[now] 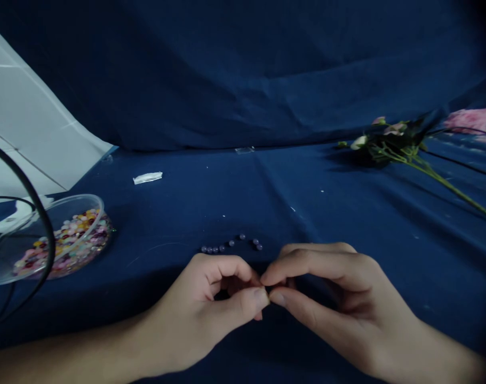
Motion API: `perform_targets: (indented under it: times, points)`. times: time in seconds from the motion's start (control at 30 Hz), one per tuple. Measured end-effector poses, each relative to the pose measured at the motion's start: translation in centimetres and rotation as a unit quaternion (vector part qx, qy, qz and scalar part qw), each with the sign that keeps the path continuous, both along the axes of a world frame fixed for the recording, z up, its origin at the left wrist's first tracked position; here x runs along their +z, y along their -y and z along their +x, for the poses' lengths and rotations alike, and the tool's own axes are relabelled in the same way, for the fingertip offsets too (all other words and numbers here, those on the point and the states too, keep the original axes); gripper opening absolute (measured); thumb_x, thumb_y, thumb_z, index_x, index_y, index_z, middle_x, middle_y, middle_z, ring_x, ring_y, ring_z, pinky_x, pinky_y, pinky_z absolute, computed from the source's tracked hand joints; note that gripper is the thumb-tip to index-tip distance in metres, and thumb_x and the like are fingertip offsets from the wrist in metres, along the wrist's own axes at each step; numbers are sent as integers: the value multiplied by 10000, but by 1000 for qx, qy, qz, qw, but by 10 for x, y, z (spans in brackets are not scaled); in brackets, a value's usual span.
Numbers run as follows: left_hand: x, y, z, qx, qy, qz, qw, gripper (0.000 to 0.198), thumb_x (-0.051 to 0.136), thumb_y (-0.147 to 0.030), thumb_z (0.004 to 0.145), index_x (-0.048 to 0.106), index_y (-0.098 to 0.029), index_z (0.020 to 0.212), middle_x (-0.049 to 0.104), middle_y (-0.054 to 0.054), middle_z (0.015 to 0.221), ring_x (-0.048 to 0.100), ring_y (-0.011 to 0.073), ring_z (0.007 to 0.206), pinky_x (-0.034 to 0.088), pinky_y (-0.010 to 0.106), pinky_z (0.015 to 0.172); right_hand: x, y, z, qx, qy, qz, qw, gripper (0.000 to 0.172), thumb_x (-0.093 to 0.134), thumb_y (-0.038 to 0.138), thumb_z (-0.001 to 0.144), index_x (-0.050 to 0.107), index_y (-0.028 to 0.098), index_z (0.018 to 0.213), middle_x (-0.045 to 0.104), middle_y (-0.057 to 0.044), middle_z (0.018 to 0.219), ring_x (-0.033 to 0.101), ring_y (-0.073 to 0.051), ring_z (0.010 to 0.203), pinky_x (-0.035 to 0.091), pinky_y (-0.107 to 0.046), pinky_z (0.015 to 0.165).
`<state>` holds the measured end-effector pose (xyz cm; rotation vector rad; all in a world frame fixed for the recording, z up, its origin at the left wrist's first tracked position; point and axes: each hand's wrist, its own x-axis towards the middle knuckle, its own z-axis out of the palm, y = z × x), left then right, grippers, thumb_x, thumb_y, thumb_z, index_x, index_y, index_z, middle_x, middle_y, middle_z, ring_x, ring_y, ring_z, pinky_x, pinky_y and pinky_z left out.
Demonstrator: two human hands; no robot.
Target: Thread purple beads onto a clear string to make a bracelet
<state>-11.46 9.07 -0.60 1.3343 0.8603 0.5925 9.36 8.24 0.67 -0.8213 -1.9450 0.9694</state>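
My left hand (222, 309) and my right hand (326, 304) meet fingertip to fingertip above the blue cloth. Thumb and forefinger are closed in a pinch on each, and whatever lies between them is too small to make out. Just beyond my fingers, several round purple beads (231, 243) form a loose curved row on the cloth. From the left end of that row a fine clear thread (154, 247) trails leftward; whether it runs through all the beads cannot be seen.
At the left stands a clear plastic bowl (101, 205) of mixed colourful beads, with a black cable (46, 229) passing in front. A white strip (147, 177) lies farther back. Artificial flowers (395, 144) with long stems rest at the right. Blue cloth (267, 42) hangs behind.
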Motion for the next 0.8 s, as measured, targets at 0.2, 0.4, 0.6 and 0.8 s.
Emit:
perform_targets:
  times: [0.2,0.4,0.6,0.8]
  points:
    - [4,0,1,-6,-3,3,1000,129,679,-201,886,686,-164,764,637,-44,696,538,82,650,427,189,628,0,0,0,-2,20,26,999,214,603,48,903,732,210,955,743,38,791,666,-69,632,502,-169,579]
    - [5,-1,2,0,-17,-1,1000,128,672,-218,894,696,-163,781,656,-33,707,558,90,672,428,194,634,1,-2,0,-24,19,25,999,251,566,22,887,703,224,946,732,46,772,660,-77,636,514,-179,593]
    - [2,-1,1,8,-19,5,1000,134,671,-243,902,703,-174,791,673,-29,712,581,97,680,442,191,634,1,0,5,-62,12,67,996,213,561,49,894,688,210,951,687,4,772,640,-110,641,531,-224,580]
    - [5,-1,2,13,-27,17,999,138,662,-224,900,704,-166,782,664,-29,699,579,95,675,446,194,646,6,5,6,-34,41,141,989,249,590,-12,839,685,188,952,666,-19,831,638,-115,663,532,-236,566]
